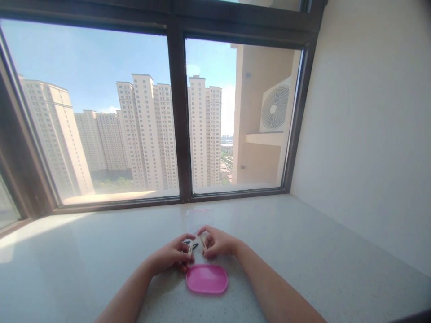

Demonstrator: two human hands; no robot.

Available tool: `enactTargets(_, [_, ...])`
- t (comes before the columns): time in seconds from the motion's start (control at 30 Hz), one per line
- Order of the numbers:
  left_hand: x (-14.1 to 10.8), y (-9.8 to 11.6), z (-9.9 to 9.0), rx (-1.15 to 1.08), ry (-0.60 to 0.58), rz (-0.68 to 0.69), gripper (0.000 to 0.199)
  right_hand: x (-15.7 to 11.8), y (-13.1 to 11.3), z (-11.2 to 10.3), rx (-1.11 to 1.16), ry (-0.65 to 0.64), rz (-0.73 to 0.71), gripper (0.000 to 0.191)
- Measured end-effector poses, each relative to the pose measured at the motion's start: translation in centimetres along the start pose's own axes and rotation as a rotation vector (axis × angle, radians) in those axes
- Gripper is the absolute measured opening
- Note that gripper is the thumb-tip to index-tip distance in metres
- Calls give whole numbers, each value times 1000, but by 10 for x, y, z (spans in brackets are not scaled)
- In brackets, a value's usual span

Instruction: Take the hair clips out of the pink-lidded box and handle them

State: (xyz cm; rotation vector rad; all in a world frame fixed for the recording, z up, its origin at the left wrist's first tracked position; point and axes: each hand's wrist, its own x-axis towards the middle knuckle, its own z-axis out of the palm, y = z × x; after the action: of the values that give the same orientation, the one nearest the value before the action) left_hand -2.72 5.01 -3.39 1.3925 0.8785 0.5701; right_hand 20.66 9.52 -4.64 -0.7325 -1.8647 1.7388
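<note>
My left hand [175, 252] is closed, its thumb and fingers pinching a small, narrow cream hair clip [190, 248] held nearly upright. Facing it a short gap away, my right hand [217, 242] grips a second cream hair clip [203, 243], which leans to the left. Dark hair clips [195, 245] show just behind the fingers of my left hand, partly covered; how many there are I cannot tell. Close below both hands lies a shallow pink tray [207, 280] with rounded ends and nothing in it.
A clear plastic bag with a pink strip [200, 216] lies on the pale speckled sill [101, 260] beyond the hands. Dark-framed windows [182, 134] rise at the back. A white wall [363, 134] bounds the right side.
</note>
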Motion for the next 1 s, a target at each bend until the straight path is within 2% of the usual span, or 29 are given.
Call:
enactTargets(0.4, [2,-3,-2,-15,-10,10,68,-1,-4,1,-37,-7,8,78])
enactTargets(1.0, [0,-1,-2,-10,-9,11,63,-1,-4,1,-27,-21,25,78])
